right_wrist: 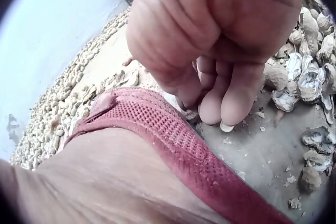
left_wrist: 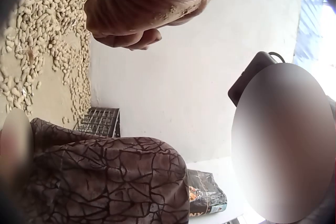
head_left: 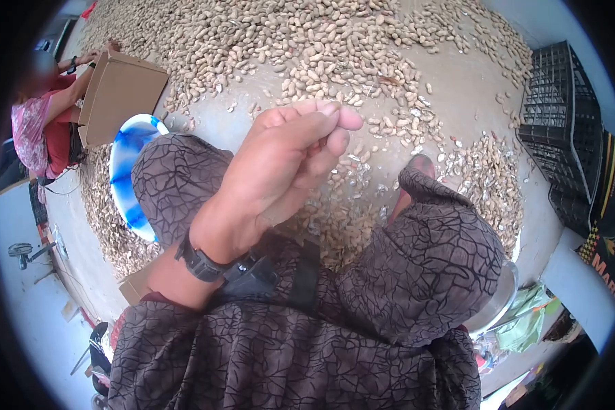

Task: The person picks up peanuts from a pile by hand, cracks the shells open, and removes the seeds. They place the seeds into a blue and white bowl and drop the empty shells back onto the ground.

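In the head view my left hand [head_left: 273, 164] is raised above the floor between the knees. Its thumb lies against the bent index finger, the other fingers are curled, and nothing shows in its grip. The left wrist view shows the same hand [left_wrist: 147, 8] from behind. My right hand [right_wrist: 215, 40] appears only in the right wrist view, fingers bent downward beside a pink mesh shoe [right_wrist: 163, 124]. Whether its fingertips pinch anything is hidden. Broken peanut shells [right_wrist: 310, 82] lie to the right of it. Whole peanuts [head_left: 335, 41] cover much of the floor ahead.
A blue-and-white basin [head_left: 119, 178] stands by the left knee. Beyond it a person [head_left: 37, 140] sits at a cardboard box [head_left: 123, 89]. Black crates [head_left: 560, 102] stand at the right wall, and a metal bowl [head_left: 502, 301] is beside the right knee.
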